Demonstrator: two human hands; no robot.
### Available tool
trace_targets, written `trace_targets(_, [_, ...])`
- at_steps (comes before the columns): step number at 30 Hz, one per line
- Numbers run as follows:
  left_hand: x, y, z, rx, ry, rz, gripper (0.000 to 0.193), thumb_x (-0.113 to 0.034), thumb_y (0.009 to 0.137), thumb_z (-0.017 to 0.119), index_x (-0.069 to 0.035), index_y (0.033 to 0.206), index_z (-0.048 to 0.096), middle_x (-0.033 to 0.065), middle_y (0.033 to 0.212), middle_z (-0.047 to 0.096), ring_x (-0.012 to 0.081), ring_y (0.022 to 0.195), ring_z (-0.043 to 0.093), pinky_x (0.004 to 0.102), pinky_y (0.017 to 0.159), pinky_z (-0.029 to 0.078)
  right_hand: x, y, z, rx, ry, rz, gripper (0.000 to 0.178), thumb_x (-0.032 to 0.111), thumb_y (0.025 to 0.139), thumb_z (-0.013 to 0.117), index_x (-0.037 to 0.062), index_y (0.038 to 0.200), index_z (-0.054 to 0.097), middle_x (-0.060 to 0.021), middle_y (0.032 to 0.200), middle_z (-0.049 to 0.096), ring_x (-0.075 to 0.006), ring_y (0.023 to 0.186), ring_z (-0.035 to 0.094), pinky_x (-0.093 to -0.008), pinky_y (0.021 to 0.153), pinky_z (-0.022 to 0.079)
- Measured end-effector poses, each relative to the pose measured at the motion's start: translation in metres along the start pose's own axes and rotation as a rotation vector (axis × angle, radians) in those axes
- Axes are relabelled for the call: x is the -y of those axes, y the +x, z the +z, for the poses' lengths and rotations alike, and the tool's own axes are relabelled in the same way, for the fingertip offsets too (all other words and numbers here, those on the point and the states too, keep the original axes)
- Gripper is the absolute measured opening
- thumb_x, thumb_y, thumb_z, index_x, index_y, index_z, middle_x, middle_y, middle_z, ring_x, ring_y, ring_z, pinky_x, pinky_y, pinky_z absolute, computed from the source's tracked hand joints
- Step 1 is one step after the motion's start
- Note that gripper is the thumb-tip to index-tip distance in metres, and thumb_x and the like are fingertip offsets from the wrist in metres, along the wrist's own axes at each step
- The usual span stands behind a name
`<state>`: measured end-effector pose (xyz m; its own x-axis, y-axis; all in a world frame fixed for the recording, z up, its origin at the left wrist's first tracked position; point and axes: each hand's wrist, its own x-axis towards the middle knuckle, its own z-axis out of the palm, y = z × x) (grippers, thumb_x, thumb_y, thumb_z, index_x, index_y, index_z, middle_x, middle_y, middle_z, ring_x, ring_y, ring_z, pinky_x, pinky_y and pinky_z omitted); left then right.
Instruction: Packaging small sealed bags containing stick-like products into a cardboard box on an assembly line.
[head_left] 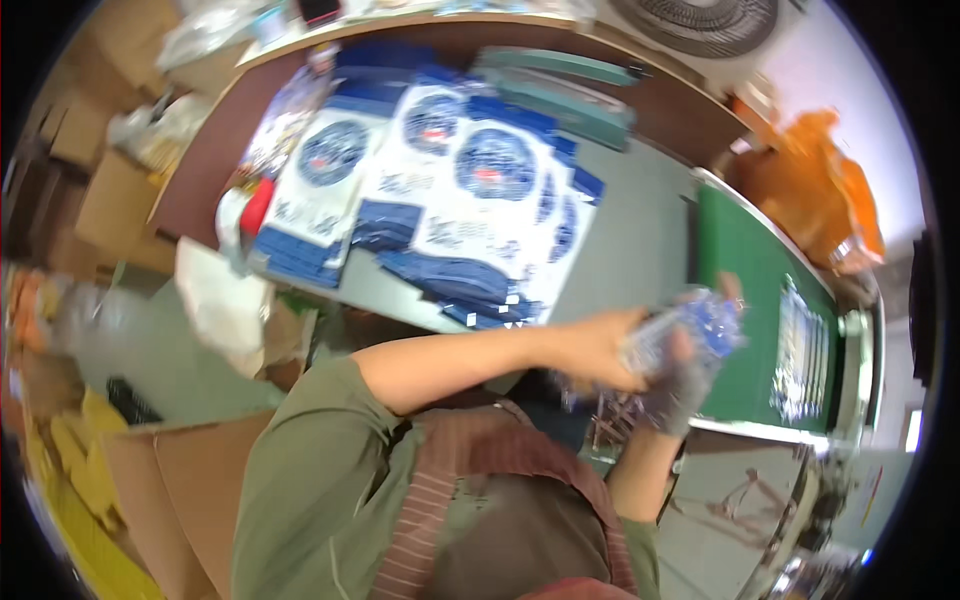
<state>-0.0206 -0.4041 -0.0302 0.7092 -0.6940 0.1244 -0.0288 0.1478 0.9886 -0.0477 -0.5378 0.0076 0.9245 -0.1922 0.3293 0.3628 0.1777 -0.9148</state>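
Both of my hands are together at the near left edge of the green belt, around a bunch of clear plastic packets with blue in them (pixel 708 318). My left hand (pixel 612 345) reaches across from the left and closes on the bunch's near side. My right hand (pixel 678 390), in a grey glove, grips it from below and the right. Motion smears the fingertips, and what the packets contain cannot be made out. Flat white and blue printed bags (pixel 490 190) lie overlapping on the grey table, left of my hands.
On the green conveyor belt (pixel 735 235) lies a row of slim clear packets (pixel 800 350). An orange plastic bag (pixel 825 180) sits beyond it. A teal metal sealer-like device (pixel 565 95) stands at the table's back. A cardboard box (pixel 190 490) is at the lower left, and a fan (pixel 700 20) at the top.
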Motion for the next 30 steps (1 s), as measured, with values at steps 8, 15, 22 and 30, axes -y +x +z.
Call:
trace_targets(8, [0.031,-0.122,-0.010,-0.012,-0.049,-0.238,0.038,-0.020,0.084,0.067,0.001,0.114,0.056,0.0131,0.104,0.064,0.0216,0.094,0.063,0.0340,0.081,0.051,-0.059,-0.025,0.017,0.444,0.065,0.651,0.028,0.020,0.075,0.070,0.0002,0.094,0.063,-0.0131,0.085,0.066,-0.0192,0.077,0.062,-0.0281,0.071,0.051])
trace_targets(15, [0.010,-0.312,-0.202,-0.867,1.731,-0.089,0.039,0.002,0.081,0.050,0.001,0.120,0.053,0.0152,0.125,0.056,0.0342,0.115,0.053,0.0395,0.094,0.047,-0.062,-0.035,0.039,0.369,0.218,0.675,0.025,0.022,0.078,0.070,0.0046,0.090,0.057,-0.0103,0.078,0.059,-0.0199,0.065,0.059,-0.0285,0.058,0.052])
trace_targets(22, [0.013,-0.333,-0.247,-0.597,1.705,-0.218,0.035,-0.003,0.085,0.052,-0.005,0.120,0.056,0.0111,0.121,0.058,0.0272,0.109,0.057,0.0349,0.088,0.050,-0.071,-0.041,0.055,0.411,0.164,0.652,0.024,0.021,0.077,0.068,0.0041,0.090,0.057,-0.0103,0.076,0.059,-0.0201,0.065,0.059,-0.0286,0.059,0.051])
trace_targets(30, [-0.012,-0.321,-0.256,-0.427,1.512,-0.230,0.040,-0.003,0.078,0.056,-0.005,0.118,0.055,0.0111,0.118,0.056,0.0275,0.107,0.057,0.0346,0.087,0.050,-0.069,-0.044,0.049,0.348,0.129,0.660,0.025,0.021,0.078,0.067,0.0056,0.093,0.054,-0.0099,0.078,0.059,-0.0195,0.064,0.059,-0.0293,0.057,0.052])
